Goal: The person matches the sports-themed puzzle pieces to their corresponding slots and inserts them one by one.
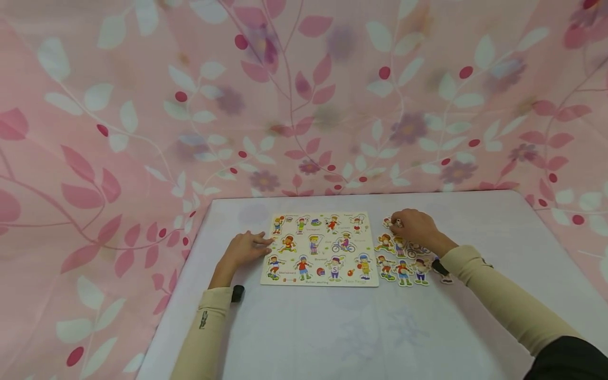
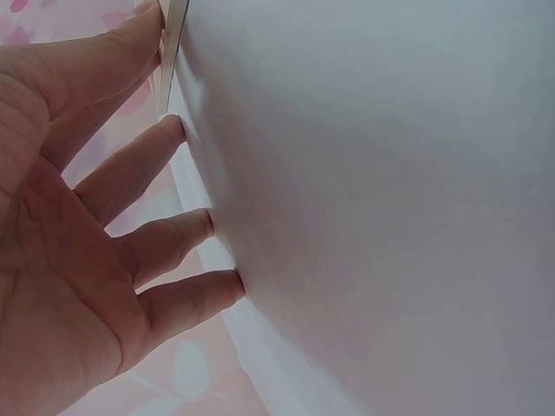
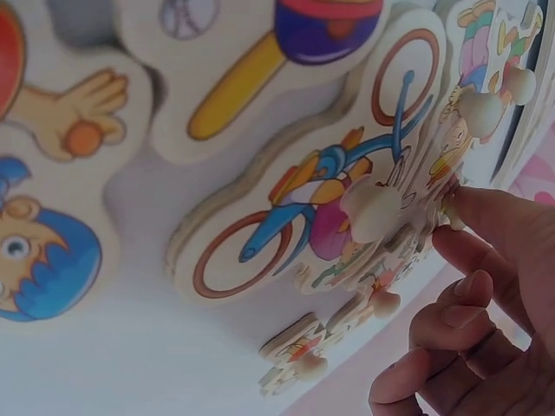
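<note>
Puzzle board [image 1: 291,262] lies flat on the white table [image 1: 332,327] at the lower center of the head frame, with loose puzzle pieces [image 1: 402,273] grouped along its right side. Left hand [image 1: 244,249] is released, its fingers extended and spread, touching the board's left edge, while its outer fingertips rest against the table. Right hand [image 1: 417,229], over the upper part of the group, pinches a small piece [image 1: 387,222] between thumb and forefinger, remaining fingers curled; near the center of the right wrist frame, a bicycle piece [image 3: 282,227] carries a round knob [image 3: 369,211].
</note>
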`<state>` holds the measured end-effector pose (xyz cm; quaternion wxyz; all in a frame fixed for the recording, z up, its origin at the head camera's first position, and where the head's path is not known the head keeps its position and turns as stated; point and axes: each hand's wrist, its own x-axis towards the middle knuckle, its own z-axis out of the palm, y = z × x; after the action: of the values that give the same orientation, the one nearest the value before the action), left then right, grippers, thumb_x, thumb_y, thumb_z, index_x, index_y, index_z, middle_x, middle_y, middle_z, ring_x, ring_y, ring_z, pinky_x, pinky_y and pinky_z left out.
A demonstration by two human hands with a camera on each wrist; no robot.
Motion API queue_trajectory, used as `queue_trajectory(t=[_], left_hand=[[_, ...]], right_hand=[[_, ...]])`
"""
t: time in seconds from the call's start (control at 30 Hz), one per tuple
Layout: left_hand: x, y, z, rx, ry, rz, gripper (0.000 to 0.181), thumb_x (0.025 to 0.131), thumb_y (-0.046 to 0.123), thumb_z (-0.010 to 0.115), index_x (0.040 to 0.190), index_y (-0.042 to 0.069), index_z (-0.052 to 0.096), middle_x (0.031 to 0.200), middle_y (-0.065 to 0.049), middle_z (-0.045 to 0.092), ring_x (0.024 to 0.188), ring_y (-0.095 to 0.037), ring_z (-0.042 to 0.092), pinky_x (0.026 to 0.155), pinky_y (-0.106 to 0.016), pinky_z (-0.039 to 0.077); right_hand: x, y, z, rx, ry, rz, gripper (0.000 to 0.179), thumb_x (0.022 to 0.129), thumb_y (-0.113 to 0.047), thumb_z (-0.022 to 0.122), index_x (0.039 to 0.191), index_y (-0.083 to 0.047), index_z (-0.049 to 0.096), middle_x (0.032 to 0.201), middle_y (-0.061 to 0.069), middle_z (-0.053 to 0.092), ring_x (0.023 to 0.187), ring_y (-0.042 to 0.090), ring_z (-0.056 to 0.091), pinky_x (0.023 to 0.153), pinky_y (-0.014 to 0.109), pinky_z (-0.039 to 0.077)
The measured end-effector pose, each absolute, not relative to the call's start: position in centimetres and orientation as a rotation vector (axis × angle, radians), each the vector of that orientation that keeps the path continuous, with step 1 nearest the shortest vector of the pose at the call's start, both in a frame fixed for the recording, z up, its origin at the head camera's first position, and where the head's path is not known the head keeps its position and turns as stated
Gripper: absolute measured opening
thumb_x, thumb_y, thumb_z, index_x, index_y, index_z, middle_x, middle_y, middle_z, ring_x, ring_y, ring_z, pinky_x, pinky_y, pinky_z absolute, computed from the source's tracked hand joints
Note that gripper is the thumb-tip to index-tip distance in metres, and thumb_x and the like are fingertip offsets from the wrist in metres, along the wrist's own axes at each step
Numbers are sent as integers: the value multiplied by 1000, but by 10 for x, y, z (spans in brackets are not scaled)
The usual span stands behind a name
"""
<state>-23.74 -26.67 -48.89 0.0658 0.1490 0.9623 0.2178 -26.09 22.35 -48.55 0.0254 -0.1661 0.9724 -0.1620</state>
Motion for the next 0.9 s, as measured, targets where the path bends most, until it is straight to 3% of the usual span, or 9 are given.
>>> queue_trajectory(t=[0.5, 0.9], left_hand=[[-236, -265, -487, 452, 2898, 678, 34, 87, 29, 75, 119, 16, 73, 135, -13, 58, 132, -54, 35, 110, -58, 29], [-238, -266, -489, 436, 2898, 673, 35, 87, 30, 75, 119, 17, 73, 136, -12, 57, 133, -55, 34, 109, -59, 29]], right_hand=[[-261, 222, -478, -464, 3017, -510, 18, 90, -22, 70, 99, -7, 73, 79, 3, 60, 64, 18, 50, 51, 31, 39], [-259, 192, -459, -527, 3029, -523, 16, 89, -25, 70, 94, -10, 73, 82, 3, 63, 63, 17, 50, 50, 29, 39]])
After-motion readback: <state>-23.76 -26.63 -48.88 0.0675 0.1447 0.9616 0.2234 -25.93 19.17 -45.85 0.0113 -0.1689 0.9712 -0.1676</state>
